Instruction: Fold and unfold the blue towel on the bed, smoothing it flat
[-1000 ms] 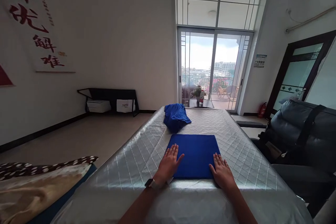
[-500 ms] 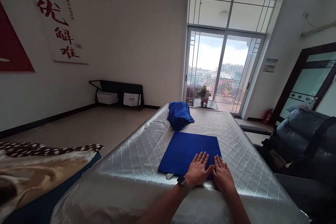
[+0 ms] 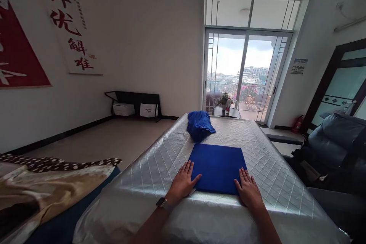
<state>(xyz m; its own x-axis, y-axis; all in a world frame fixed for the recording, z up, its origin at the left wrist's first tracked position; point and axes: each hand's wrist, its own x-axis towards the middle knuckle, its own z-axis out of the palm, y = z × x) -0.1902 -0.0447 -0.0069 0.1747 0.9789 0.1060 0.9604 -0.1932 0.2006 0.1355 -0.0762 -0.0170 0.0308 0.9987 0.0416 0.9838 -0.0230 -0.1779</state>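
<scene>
A flat blue square (image 3: 217,167), a thin pad or neatly folded cloth, lies on a table with a silver quilted cover (image 3: 154,171). My left hand (image 3: 183,183) rests flat at its lower left corner, fingers stretched out and thumb over the edge. At the lower right corner lies my right hand (image 3: 249,187), also flat, with its fingers extended forward. Neither hand holds anything. Just beyond the square sits a crumpled blue cloth (image 3: 200,126). Part of a small pale tag (image 3: 192,192) shows beside my left thumb.
A patterned brown-and-cream blanket (image 3: 63,187) is at the left. To the right stands a dark padded chair (image 3: 337,148) with a bag on it. Behind the covered table are a small table (image 3: 228,113) with a plant and bottle, and a glass sliding door (image 3: 225,61).
My left hand has slid left across the blue square to its left corner, away from my right hand. My right hand stays on the right edge. The view has shifted slightly.
</scene>
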